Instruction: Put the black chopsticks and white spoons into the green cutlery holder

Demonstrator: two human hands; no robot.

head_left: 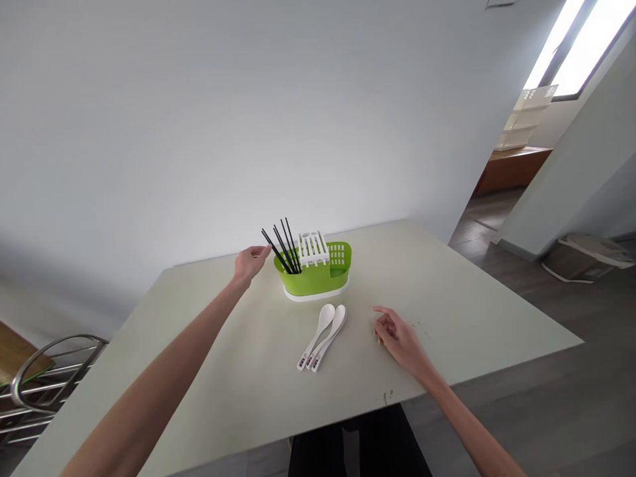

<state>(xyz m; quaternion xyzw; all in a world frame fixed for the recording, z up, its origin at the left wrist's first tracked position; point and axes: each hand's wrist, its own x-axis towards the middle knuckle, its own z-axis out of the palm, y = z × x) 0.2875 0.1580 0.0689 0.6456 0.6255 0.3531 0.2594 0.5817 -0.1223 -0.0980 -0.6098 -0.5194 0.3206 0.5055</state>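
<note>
A green basket with a white base stands on the table, and several black chopsticks lean in its left end. My left hand is at the leftmost chopsticks, its thumb and fingertips closed on them near their upper part. Over the middle of the basket sits a white slotted rack. In front of the basket lie white spoons, side by side and partly overlapping, with printed marks on their handle ends. My right hand rests to the right of the spoons, holding nothing, index finger stretched out and the others loosely curled.
The pale table meets a plain wall behind the basket. A metal-framed stool or chair is beyond the table's left edge. On the floor at the right is a bin-like container.
</note>
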